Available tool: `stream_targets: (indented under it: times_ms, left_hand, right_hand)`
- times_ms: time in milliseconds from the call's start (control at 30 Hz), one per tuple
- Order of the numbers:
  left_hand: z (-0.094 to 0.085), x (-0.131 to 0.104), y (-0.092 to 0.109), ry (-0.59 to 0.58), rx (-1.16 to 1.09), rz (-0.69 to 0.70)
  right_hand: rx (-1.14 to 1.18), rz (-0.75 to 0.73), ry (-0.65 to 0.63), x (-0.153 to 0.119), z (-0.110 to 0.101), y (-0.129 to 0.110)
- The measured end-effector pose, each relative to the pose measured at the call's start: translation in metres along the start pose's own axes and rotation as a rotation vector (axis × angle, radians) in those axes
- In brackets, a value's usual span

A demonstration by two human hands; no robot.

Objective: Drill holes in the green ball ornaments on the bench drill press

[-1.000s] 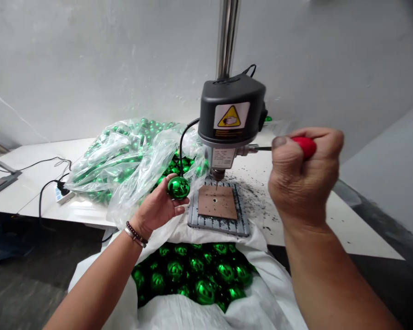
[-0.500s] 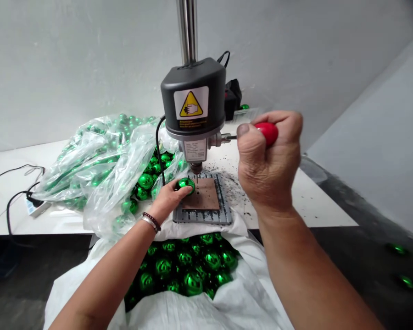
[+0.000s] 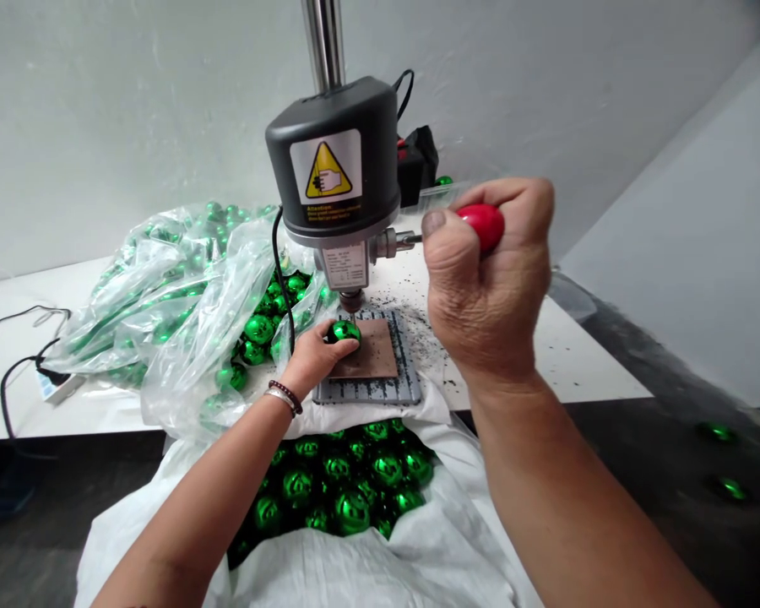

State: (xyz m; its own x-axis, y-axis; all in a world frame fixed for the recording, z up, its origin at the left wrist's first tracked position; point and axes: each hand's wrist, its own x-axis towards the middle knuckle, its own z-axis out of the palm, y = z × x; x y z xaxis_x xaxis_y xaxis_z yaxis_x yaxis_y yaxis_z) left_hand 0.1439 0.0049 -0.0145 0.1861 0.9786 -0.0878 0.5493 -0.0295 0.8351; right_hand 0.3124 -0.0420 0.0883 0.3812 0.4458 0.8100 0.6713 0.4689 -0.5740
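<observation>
So, left grip (image 3: 313, 359) is clamped on one green ball (image 3: 344, 331), right under the single drill head (image 3: 333, 160) and over one brown board (image 3: 377, 348) on the counter (image 3: 583, 367). Right grip (image 3: 491, 295) is wrapped tight round one red knob (image 3: 483, 226). Two floor balls (image 3: 731, 489) too, and a heap in the white sack (image 3: 475, 540), too many to count.

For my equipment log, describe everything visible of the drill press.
The drill press stands upright on the white table: dark, plastic-looking head, yellow warning label, grey housing, shiny metal-looking column, slotted grey base. The right hand grips its red lever knob. A brown board lies on the base; the left hand holds a green ball beneath the chuck. Bit contact is unclear.
</observation>
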Motion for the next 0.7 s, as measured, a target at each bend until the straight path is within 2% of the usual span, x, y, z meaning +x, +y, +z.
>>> stream_targets:
  times_ms: [133,233,367,467,700]
  left_hand:
    - [0.004,0.002,0.002,0.041,0.117,0.026]
    - [0.008,0.002,0.001,0.061,0.188,0.131]
    - [0.015,0.003,-0.003,0.057,0.149,0.225]
    - [0.019,0.005,-0.006,0.0,0.083,0.206]
    - [0.022,0.004,-0.01,-0.023,0.011,0.161]
  right_hand:
    - [-0.004,-0.006,-0.009,0.0,-0.001,-0.001]
    - [0.002,0.015,-0.011,0.0,-0.001,-0.003]
    - [0.031,0.026,0.017,0.001,-0.001,-0.004]
    - [0.027,0.015,0.037,0.002,0.0,-0.003]
    - [-0.008,-0.004,0.053,0.004,0.0,-0.003]
